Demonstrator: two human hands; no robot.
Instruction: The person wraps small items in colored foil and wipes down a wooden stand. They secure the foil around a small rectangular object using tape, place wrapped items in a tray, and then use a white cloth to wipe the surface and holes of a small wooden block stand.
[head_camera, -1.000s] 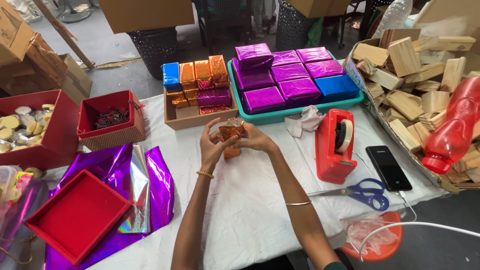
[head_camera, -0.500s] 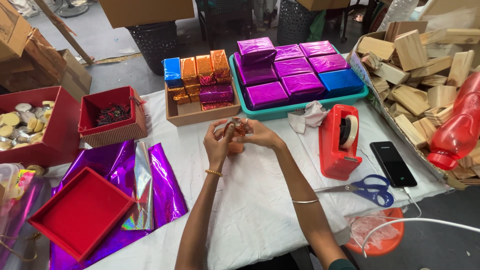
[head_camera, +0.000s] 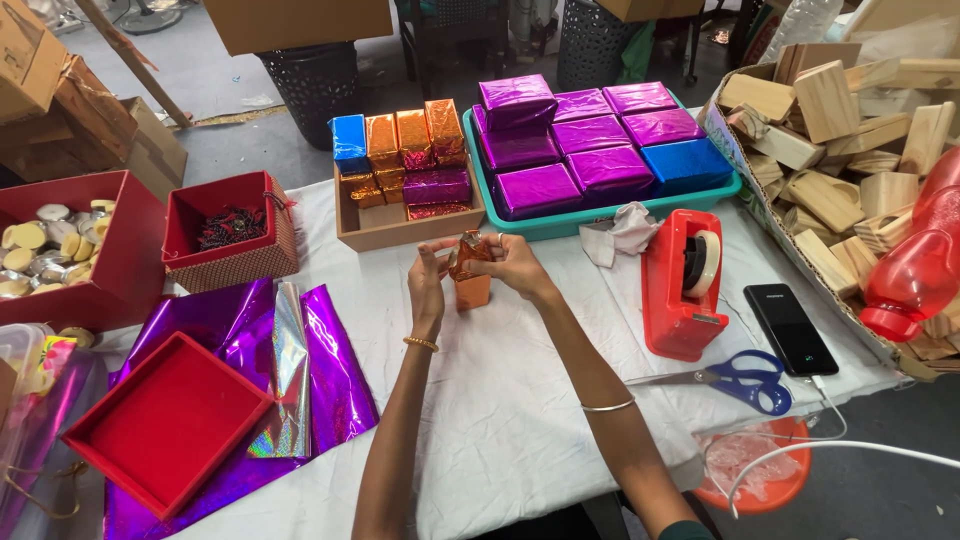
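Near the middle of the white table (head_camera: 500, 420), in the head view, two hands hold a small block wrapped in orange foil (head_camera: 472, 290). It stands upright on the table. The left hand (head_camera: 428, 278) has its fingers curled on the block's left side. The right hand (head_camera: 515, 266) pinches the folded foil at the top.

At 12 o'clock from the block sits a brown cardboard tray (head_camera: 372, 228). It holds small wrapped blocks standing in a row: one blue, three orange, with a purple one and more orange ones in front.

At 1 o'clock is a teal tray (head_camera: 600, 218). It is full of bigger purple wrapped boxes, and one blue box sits in its right corner.

At 3 o'clock stands a red tape holder (head_camera: 683, 285), with a black phone (head_camera: 790, 328) and blue scissors (head_camera: 740, 378) near it. Farther right, a big box of bare wooden blocks (head_camera: 850, 160) sits beside a red bottle (head_camera: 915, 265).

At 9 o'clock is a small red box (head_camera: 230, 232) with dark little bits inside. Left of it, a bigger red box (head_camera: 90, 250) holds round pale candles.

At 8 o'clock an empty red tray (head_camera: 165, 420) lies on shiny purple foil sheets (head_camera: 330, 370).
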